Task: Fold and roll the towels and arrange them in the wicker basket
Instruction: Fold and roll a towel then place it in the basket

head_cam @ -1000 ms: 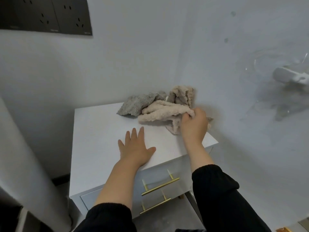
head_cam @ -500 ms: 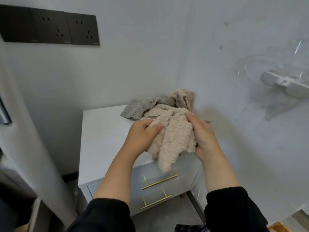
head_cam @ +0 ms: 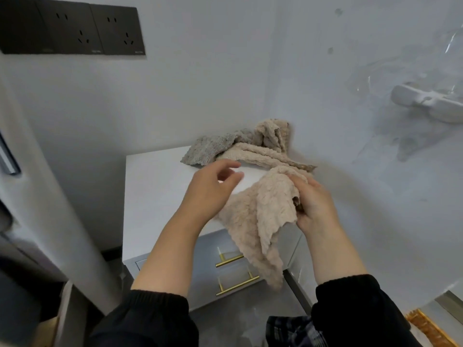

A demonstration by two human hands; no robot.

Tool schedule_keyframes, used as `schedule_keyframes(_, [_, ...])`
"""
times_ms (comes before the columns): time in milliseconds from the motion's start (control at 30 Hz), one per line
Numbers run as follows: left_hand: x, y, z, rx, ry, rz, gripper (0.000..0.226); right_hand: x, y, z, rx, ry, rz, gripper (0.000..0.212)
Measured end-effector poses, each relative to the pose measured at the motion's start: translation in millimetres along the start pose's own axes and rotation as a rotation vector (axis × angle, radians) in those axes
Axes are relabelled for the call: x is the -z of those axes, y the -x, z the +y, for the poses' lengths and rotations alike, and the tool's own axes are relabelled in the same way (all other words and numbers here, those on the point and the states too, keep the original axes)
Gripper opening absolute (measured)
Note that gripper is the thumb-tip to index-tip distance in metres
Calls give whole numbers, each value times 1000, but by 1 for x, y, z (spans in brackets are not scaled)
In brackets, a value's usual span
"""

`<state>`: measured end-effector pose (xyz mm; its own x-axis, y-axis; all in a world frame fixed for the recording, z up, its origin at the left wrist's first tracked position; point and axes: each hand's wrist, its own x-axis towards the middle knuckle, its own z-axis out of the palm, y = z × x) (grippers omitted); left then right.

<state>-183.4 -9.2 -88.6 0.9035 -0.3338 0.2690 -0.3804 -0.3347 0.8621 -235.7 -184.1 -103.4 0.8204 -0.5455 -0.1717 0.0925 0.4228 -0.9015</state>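
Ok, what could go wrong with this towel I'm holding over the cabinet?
Only the right hand grips the beige towel, and much of it hangs past the front edge of the cabinet, so it may slip to the floor. It is bunched, so a fold could come out uneven. The left hand holds nothing.

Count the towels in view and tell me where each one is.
3. One beige towel hangs from the right hand over the cabinet front. A grey towel lies at the back. A beige heap beside it may hide more than one.
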Motion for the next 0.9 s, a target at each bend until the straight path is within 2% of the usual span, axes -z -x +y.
schedule_keyframes(33, [0,4,6,-18,62,-140,31,-1,-1,0,11,-3,24,7])
schedule_keyframes(100, [-9,12,10,0,99,-401,73,-3,0,2,30,-11,76,6])
schedule_keyframes(133, [-15,15,8,3,80,-462,92,-4,0,4,34,-9,94,7])
schedule_keyframes(200, [-27,18,2,-37,28,-461,110,-7,-1,8,28,29,125,11])
schedule_keyframes(267, [-35,19,1,-90,26,-365,103,-8,-3,10,24,67,142,16])
schedule_keyframes(333, [-39,17,2,-124,40,-209,70,-9,-4,9,44,110,149,21])
schedule_keyframes(400, [-39,14,1,-82,105,-111,30,-8,-4,6,89,207,152,27])
schedule_keyframes(467, [-38,14,2,30,287,-93,11,-4,-6,4,132,318,155,26])
schedule_keyframes(567, [-36,11,2,303,621,-107,20,3,-9,1,227,398,147,24])
schedule_keyframes(667, [-35,7,-2,502,821,-120,32,7,-5,-5,349,525,37,21])
schedule_keyframes(733, [-33,5,-5,600,922,-109,37,8,1,-11,354,582,-147,24])
schedule_keyframes(800, [-32,3,-8,667,1020,-114,41,11,6,-16,343,686,-326,39])
schedule_keyframes(833, [-32,4,-8,687,1051,-126,43,13,6,-17,360,766,-379,41])
schedule_keyframes(900, [-32,4,-8,714,1084,-165,45,14,6,-17,428,865,-364,34])
